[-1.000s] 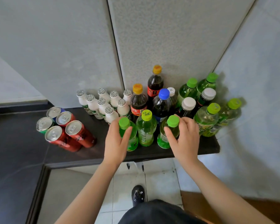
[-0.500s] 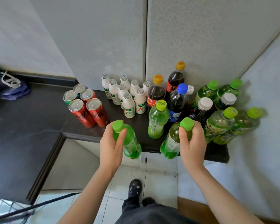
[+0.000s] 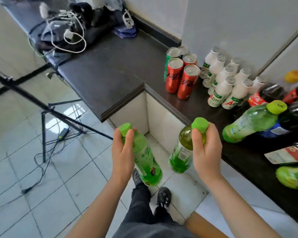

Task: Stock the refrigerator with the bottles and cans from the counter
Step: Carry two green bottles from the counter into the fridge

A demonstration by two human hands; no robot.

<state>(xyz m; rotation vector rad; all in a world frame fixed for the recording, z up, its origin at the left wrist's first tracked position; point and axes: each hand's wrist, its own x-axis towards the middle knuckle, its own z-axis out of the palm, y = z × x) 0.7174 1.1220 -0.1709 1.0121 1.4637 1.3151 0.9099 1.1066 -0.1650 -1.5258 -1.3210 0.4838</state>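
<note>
Head view shows you holding two green-capped bottles out over the tiled floor [image 3: 41, 169], off the counter [image 3: 110, 74]. Your left hand [image 3: 122, 152] curls round the neck and shoulder of the left bottle [image 3: 146, 162], thumb lying just below the cap. Your right hand [image 3: 206, 152] wraps the neck of the right bottle [image 3: 181, 155] just under its cap. Both bottles hang tilted, bases down.

They look full, so expect real weight pulling on each neck grip. The walls are probably thin plastic that dents under a squeeze, and the labels may be slick. The neck is likely the stiffest place to hold, though the base may swing as you turn.

The counter's stepped corner sits just ahead of your hands. To your right the cans [image 3: 179, 79], the small white bottles [image 3: 227, 85] and another green bottle [image 3: 251, 124] crowd its front edge. On your left, the tripod [image 3: 46, 107] and loose cables take up floor room. The refrigerator is not in view.
</note>
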